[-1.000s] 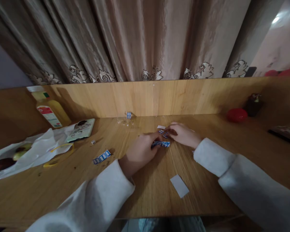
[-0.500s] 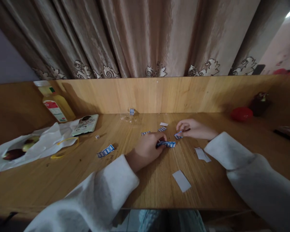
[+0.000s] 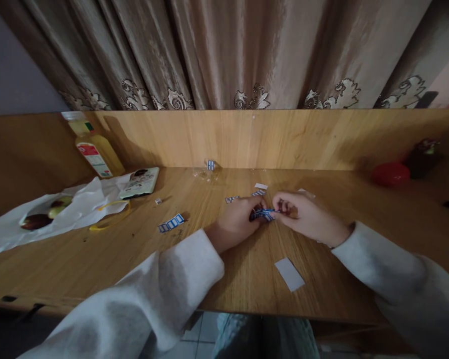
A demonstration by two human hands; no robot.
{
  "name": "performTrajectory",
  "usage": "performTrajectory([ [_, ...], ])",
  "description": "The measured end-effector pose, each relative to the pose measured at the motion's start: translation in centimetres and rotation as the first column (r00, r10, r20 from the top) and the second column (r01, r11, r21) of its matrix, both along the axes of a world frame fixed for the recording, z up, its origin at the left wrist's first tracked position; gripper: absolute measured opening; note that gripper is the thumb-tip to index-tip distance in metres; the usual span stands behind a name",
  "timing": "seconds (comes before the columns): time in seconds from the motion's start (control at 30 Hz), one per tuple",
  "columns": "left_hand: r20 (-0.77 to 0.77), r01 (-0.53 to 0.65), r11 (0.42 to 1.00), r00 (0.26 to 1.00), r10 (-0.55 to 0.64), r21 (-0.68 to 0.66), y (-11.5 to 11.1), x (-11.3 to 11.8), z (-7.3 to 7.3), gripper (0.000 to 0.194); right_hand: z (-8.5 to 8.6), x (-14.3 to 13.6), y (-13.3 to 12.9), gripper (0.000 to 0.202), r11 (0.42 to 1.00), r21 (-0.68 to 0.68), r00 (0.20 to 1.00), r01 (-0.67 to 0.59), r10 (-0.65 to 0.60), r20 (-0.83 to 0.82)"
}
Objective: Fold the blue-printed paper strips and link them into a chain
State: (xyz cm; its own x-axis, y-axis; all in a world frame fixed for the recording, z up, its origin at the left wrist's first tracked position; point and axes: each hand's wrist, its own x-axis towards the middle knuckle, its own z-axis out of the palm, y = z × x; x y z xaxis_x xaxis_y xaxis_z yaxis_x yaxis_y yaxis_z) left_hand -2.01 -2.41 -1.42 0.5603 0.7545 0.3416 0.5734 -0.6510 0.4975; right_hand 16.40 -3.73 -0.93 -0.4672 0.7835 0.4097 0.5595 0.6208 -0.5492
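Between my two hands is a blue-and-white strip (image 3: 264, 214), small and partly covered by fingers. My left hand (image 3: 237, 219) is closed on its left part. The fingertips of my right hand (image 3: 301, 213) pinch its right end. Just beyond my left hand lie two more patterned strips, one (image 3: 232, 199) at its knuckles and another (image 3: 258, 193) further right. A longer blue-and-white strip (image 3: 171, 223) rests to the left. White paper pieces lie behind the hands (image 3: 261, 186) and nearer the front edge (image 3: 289, 274).
A bottle (image 3: 97, 149), a booklet (image 3: 140, 182) and a white bag (image 3: 75, 209) with fruit stand or lie at the left. A small folded blue-and-white piece (image 3: 210, 165) is by the back board. At the right is a red round object (image 3: 390, 174).
My right hand has moved left to my left hand, and its fingers now meet the strip held there. The view has shifted slightly.
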Motion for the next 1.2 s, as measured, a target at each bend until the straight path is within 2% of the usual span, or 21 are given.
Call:
performTrajectory([
  [0.1, 0.001, 0.041, 0.999, 0.999, -0.041, 0.015, -0.1, 0.1, 0.0, 0.014, -0.3, -0.2, 0.1, 0.009, 0.995, 0.089, 0.999, 0.039, -0.038, -0.005],
  [0.2, 0.006, 0.051, 0.999, 0.999, -0.051, 0.019, -0.4, 0.1, 0.2, 0.016, -0.9, -0.4, 0.2, 0.019, 1.0, 0.012, 0.996, -0.022, 0.023, -0.091],
  [0.37, -0.024, 0.112, 0.994, 0.993, -0.112, 0.011, -0.6, 0.1, 0.4, 0.027, -1.7, -0.3, 0.6, 0.018, 0.994, -0.102, 0.983, -0.04, 0.021, -0.181],
  [0.43, -0.026, 0.124, 0.992, 0.992, -0.123, 0.036, -0.4, 0.0, 0.3, 0.023, -1.8, -0.2, 0.6, 0.018, 0.988, -0.138, 0.98, -0.071, 0.043, -0.194],
  [0.57, -0.018, 0.042, 0.997, 0.999, -0.041, 0.058, -0.3, 0.0, 0.2, 0.02, -1.5, 0.0, 0.5, 0.022, 0.978, -0.183, 0.974, -0.096, 0.055, -0.219],
  [0.63, -0.022, 0.011, 0.995, 1.0, -0.009, 0.096, -0.5, 0.0, 0.1, 0.021, -1.4, -0.1, 0.4, 0.017, 0.976, -0.186, 0.97, -0.109, 0.064, -0.233],
  [0.73, -0.08, 0.055, 0.989, 0.996, -0.044, 0.14, -0.6, 0.1, 0.1, 0.018, -1.3, -0.2, 0.3, 0.007, 0.973, -0.187, 0.969, -0.138, 0.094, -0.227],
  [0.87, -0.141, 0.1, 0.981, 0.987, -0.076, 0.169, -0.6, 0.0, 0.2, 0.015, -1.3, -0.3, 0.2, 0.006, 0.971, -0.204, 0.973, -0.127, 0.082, -0.215],
  [1.1, -0.306, 0.138, 0.966, 0.95, -0.067, 0.219, -0.9, -0.3, 0.7, 0.023, -2.4, 0.0, 0.4, 0.026, 0.972, -0.206, 0.96, -0.113, 0.054, -0.275],
  [1.2, -0.332, 0.114, 0.961, 0.943, -0.025, 0.254, -1.4, -0.4, 0.9, 0.019, -3.1, 0.1, 0.5, 0.028, 0.983, -0.176, 0.966, -0.056, 0.009, -0.259],
])
